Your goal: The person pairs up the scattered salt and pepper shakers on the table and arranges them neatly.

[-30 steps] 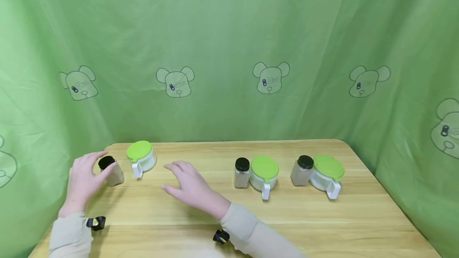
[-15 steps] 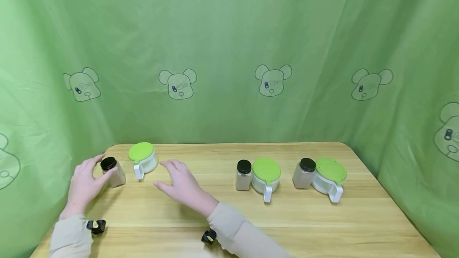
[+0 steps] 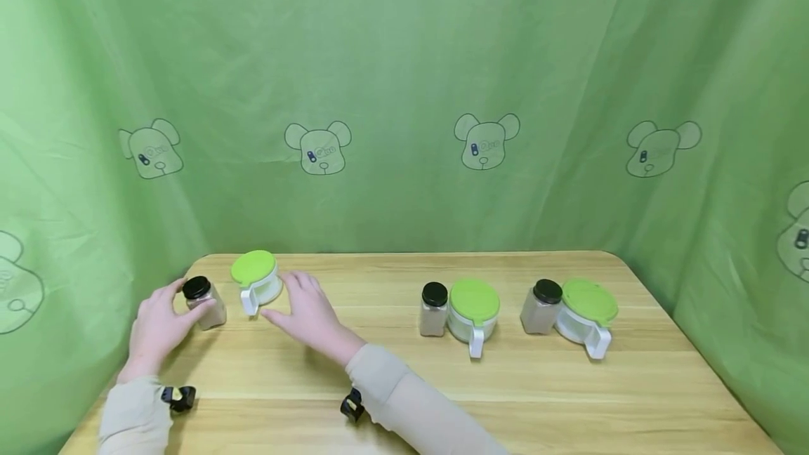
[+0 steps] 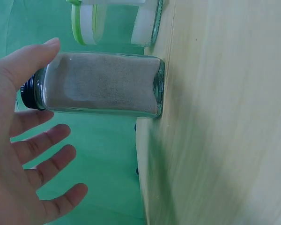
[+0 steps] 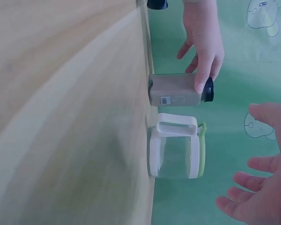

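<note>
My left hand (image 3: 158, 328) is at a square glass spice jar (image 4: 103, 83) with a black cap and grey-brown powder inside. Its thumb and index finger pinch the jar near the cap, while the other fingers spread away from it. The jar stands upright on the table, at the far left. Just right of it stands a glass seasoning pot (image 5: 175, 154) with a green lid and a white handle. My right hand (image 3: 312, 314) is right beside this pot, thumb near the handle, fingers spread and relaxed, holding nothing.
Toward the right of the wooden table (image 3: 392, 413) stand two more black-capped jars, one nearer the middle (image 3: 434, 311) and one farther right (image 3: 541, 309). Each has a green-lidded pot close beside it, a middle pot (image 3: 474, 300) and a right pot (image 3: 589, 304). A green curtain (image 3: 404, 195) surrounds the table.
My right hand has moved left across the table, up to the left seasoning pot. The left hand stays at its spice jar. The head view has shifted slightly.
</note>
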`<state>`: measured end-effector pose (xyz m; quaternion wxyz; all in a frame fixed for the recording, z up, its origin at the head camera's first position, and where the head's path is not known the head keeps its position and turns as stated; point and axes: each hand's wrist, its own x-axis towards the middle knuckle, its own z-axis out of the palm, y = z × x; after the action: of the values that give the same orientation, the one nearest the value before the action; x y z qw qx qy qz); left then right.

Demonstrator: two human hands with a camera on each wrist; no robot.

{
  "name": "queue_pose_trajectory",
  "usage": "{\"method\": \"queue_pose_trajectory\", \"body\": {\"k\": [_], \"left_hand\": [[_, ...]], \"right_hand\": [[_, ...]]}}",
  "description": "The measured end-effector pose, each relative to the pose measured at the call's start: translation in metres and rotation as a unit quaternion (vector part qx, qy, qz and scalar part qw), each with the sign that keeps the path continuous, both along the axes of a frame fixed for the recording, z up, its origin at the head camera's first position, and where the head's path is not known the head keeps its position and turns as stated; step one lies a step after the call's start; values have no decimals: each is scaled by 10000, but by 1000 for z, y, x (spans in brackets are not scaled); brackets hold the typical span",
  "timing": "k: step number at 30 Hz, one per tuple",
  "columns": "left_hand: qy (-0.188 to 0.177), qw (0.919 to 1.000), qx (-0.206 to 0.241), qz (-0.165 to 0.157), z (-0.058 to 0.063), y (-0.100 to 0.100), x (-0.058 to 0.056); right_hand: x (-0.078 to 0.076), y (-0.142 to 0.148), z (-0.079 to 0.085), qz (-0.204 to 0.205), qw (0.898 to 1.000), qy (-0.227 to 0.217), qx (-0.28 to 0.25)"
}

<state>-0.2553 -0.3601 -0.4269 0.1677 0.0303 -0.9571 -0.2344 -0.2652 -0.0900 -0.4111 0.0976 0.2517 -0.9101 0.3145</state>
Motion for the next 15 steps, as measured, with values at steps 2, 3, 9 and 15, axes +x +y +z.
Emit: {"method": "queue_pose_trajectory", "body": {"k": [2,3,9,15], "left_hand": [[-62,10000,14,2,-1,0,0],[-90,10000,22,2,-1,-1,0],[-267,9996,27,-15,-5,-4,-1],[-446,9990,44,-69,-6,-3,-2]], "right_hand": [[-4,-4,0,-5,10000,-18,63],[-5,-7,0,-17,9999,-21,98],[-17,-19,3,-102,9995,8,310],[-32,-29,-3,-214,9974,111,678]]}}
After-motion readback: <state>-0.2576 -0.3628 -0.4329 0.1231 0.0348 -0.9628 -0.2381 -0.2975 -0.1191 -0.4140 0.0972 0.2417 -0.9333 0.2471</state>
